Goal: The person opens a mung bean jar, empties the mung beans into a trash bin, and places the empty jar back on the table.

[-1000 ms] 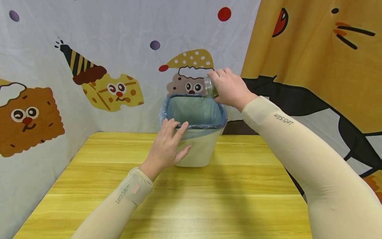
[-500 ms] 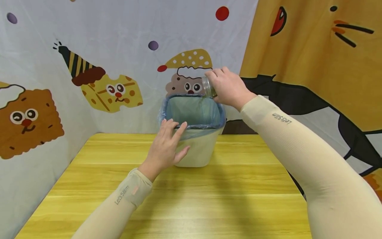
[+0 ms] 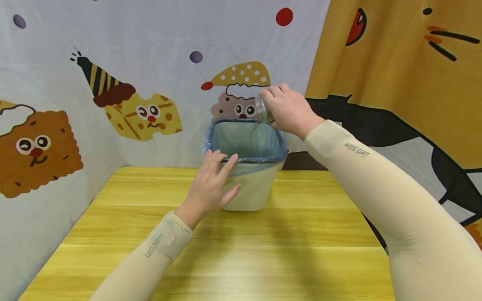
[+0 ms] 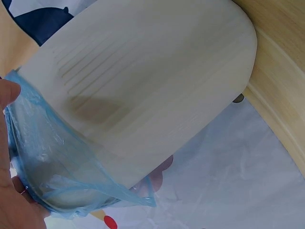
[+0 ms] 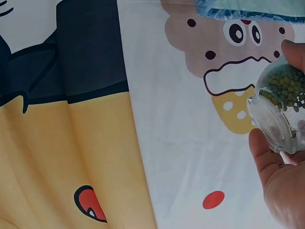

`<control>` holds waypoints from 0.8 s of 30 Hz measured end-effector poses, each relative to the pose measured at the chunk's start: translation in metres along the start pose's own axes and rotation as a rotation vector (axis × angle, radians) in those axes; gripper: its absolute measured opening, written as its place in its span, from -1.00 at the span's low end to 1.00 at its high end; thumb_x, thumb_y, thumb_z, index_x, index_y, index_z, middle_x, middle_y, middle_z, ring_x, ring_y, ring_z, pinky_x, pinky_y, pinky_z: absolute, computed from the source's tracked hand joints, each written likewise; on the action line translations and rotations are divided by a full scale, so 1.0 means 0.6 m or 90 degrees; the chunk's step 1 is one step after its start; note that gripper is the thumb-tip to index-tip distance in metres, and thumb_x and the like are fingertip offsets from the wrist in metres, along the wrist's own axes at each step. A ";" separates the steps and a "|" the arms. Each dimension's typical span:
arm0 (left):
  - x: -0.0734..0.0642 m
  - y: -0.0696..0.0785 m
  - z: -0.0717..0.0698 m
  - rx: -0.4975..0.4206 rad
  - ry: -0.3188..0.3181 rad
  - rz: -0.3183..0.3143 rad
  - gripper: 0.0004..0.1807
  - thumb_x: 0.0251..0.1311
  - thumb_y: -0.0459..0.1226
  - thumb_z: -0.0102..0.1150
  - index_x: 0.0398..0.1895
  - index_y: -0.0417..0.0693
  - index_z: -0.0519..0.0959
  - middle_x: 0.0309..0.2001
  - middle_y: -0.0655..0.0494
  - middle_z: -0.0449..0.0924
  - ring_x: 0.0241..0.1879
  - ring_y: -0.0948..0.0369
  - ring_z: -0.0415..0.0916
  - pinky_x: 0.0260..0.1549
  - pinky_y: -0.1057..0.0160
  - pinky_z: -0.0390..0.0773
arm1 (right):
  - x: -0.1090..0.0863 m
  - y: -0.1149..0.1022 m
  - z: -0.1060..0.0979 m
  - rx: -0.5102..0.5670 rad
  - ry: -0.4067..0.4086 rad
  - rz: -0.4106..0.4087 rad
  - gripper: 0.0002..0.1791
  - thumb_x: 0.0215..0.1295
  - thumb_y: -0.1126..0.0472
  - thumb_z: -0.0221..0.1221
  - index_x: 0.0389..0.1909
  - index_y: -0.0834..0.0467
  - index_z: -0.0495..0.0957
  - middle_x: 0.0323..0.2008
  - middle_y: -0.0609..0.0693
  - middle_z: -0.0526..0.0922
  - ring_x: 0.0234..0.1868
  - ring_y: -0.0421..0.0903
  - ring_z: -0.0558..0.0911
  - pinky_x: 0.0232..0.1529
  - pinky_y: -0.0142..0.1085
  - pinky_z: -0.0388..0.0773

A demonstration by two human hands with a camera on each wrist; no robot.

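My right hand (image 3: 289, 108) grips a small clear glass jar (image 3: 262, 110), tilted with its mouth to the left above the bin's back right rim. A thin stream of green beans (image 3: 254, 128) falls from it into the bin; in the right wrist view, green beans (image 5: 288, 86) still lie inside the glass. A whitish waste bin (image 3: 250, 190) stands upright, lined with a blue plastic bag (image 3: 263, 160) folded over its rim. My left hand (image 3: 207, 184) rests its fairly straight fingers on the front left rim, thumb spread outside. The bin's floor is hidden.
The bin stands near the back of a yellow wood-grain table (image 3: 241, 259). Right behind it hangs a printed cloth (image 3: 150, 42) with cartoon figures, which also closes off the left side. An orange cartoon curtain (image 3: 376, 75) borders the right.
The falling beans show more plainly as a stream below the jar's mouth. Both hands keep nearly the same place; the view shifts slightly.
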State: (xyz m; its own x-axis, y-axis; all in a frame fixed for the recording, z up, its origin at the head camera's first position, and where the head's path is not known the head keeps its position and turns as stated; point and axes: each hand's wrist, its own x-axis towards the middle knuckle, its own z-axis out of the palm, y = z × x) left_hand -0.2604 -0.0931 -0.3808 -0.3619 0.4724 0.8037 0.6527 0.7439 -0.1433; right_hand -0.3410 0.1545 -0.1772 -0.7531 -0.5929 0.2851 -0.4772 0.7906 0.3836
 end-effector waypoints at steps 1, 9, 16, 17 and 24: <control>0.000 0.001 -0.001 0.000 -0.001 0.000 -0.05 0.17 0.05 0.55 0.54 -0.17 0.39 0.24 -0.32 0.45 0.33 -0.26 0.43 0.52 -0.31 0.35 | 0.000 0.000 0.000 -0.002 0.003 -0.002 0.04 0.21 0.14 0.57 0.60 0.29 0.22 0.52 0.30 0.40 0.43 0.32 0.43 0.41 0.12 0.55; 0.000 0.002 -0.001 0.002 0.003 0.002 -0.02 0.14 0.04 0.58 0.55 -0.18 0.38 0.23 -0.32 0.45 0.33 -0.25 0.43 0.51 -0.31 0.36 | 0.001 0.000 0.002 -0.016 0.026 -0.028 0.02 0.18 0.17 0.59 0.58 0.28 0.25 0.49 0.31 0.42 0.42 0.32 0.45 0.37 0.12 0.59; -0.001 0.001 0.000 0.001 0.002 0.001 -0.04 0.16 0.05 0.56 0.54 -0.18 0.38 0.24 -0.32 0.45 0.33 -0.25 0.43 0.52 -0.31 0.35 | 0.005 -0.002 0.003 -0.029 0.022 -0.040 0.03 0.16 0.15 0.60 0.57 0.28 0.25 0.50 0.30 0.41 0.43 0.32 0.44 0.38 0.11 0.58; 0.000 0.000 0.000 0.000 0.004 0.001 -0.04 0.16 0.05 0.55 0.54 -0.18 0.38 0.24 -0.32 0.45 0.32 -0.25 0.43 0.53 -0.31 0.35 | 0.005 -0.002 0.003 -0.031 0.022 -0.041 0.03 0.16 0.15 0.60 0.56 0.27 0.25 0.50 0.30 0.41 0.43 0.32 0.44 0.38 0.11 0.58; 0.001 0.002 -0.002 -0.001 0.000 -0.001 -0.06 0.18 0.05 0.53 0.54 -0.17 0.38 0.25 -0.31 0.45 0.33 -0.25 0.43 0.54 -0.30 0.33 | 0.006 -0.003 0.004 -0.051 0.018 -0.047 0.02 0.18 0.13 0.59 0.57 0.27 0.26 0.50 0.29 0.40 0.44 0.31 0.43 0.41 0.10 0.57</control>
State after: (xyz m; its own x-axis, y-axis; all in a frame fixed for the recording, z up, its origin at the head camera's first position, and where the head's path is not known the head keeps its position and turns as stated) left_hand -0.2591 -0.0926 -0.3796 -0.3622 0.4715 0.8040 0.6539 0.7432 -0.1413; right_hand -0.3441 0.1516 -0.1791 -0.7036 -0.6545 0.2768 -0.4928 0.7301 0.4734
